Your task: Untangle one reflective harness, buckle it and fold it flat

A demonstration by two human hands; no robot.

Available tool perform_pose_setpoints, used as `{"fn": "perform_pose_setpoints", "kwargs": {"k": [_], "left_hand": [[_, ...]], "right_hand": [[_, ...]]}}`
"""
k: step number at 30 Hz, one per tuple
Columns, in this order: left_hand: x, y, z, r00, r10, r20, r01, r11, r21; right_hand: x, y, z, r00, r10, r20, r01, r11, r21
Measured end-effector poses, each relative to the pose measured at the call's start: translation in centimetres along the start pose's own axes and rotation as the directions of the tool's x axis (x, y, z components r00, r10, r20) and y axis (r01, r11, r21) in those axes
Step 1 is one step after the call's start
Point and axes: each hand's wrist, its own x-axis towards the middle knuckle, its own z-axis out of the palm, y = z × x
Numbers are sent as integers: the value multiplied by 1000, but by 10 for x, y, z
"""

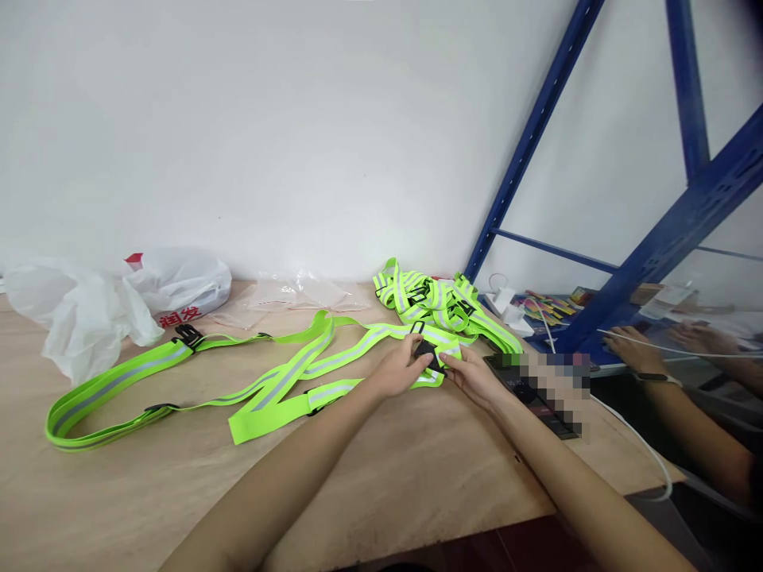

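Observation:
Neon green straps (286, 381) with a silver stripe stretch across the wooden table (358, 469), looping out to the left. My left hand (402, 367) pinches a black plastic buckle (426, 353) near the right end of these straps. Close beside it, my right hand (470, 373) grips the green strap end next to the buckle. Another black buckle (187, 337) lies on the strap at the left, and a black slider (162, 408) sits on the lower left loop. Just behind my hands is a tangled pile of similar green straps (435, 302).
White plastic bags (95, 318) and flat clear bags (298, 294) lie at the back. A phone (530, 397), partly pixelated, is right of my right hand. Blue shelving (644, 262) stands at the right, with a white cable (644, 445) and another person's arm (685, 405).

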Motion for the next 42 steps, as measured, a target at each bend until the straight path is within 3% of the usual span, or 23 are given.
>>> {"fn": "perform_pose_setpoints", "kwargs": {"k": [3, 6, 9, 11, 12, 14, 16, 18, 20, 22, 27, 30, 33, 36, 42], "left_hand": [[8, -10, 4, 997, -54, -53, 43, 982, -183], [12, -14, 5, 992, -70, -110, 48, 981, -188], [12, -11, 3, 982, -66, -179, 35, 985, -171], [10, -7, 2, 972, -56, -228, 22, 989, -147], [9, -5, 1, 967, -50, -248, 17, 991, -134], [8, -2, 1, 961, -37, -273, 7, 994, -113], [6, 1, 2, 963, -9, -269, -18, 995, -98], [5, 2, 2, 970, 44, -240, -66, 994, -84], [4, 2, 2, 974, 85, -210, -103, 992, -77], [3, 0, 2, 978, 88, -188, -99, 994, -50], [3, -4, 4, 990, 109, -87, -97, 986, 136], [2, -4, 4, 989, 147, -18, -139, 963, 233], [2, -4, 3, 991, 133, -22, -116, 926, 358], [2, -2, 2, 994, 106, -40, -73, 868, 492], [-4, 6, 4, 993, 108, 56, -118, 754, 646]], "right_hand": [[2, 2, 1, 1000, 22, 16, -22, 999, 25], [7, 6, -1, 1000, 4, -8, -4, 1000, -12], [10, 7, -5, 981, -118, -152, 75, 961, -265], [7, 1, -6, 911, -335, -241, 158, 824, -545], [5, -4, -5, 864, -453, -222, 201, 713, -672], [-2, -16, 2, 808, -586, -62, 283, 478, -832], [-5, -28, 13, 818, -563, 117, 346, 320, -882], [-4, -36, 23, 856, -471, 210, 367, 269, -890], [3, -39, 28, 891, -386, 239, 363, 288, -886], [12, -39, 26, 916, -330, 227, 345, 363, -866], [25, -36, 5, 968, -251, 2, 197, 754, -626], [23, -33, -3, 993, -109, -51, 78, 907, -414], [21, -30, -5, 998, -15, -64, -2, 967, -257], [21, -29, -10, 995, 0, -99, -15, 989, -150], [16, -28, -25, 997, -9, -81, 1, 995, -103]]}}
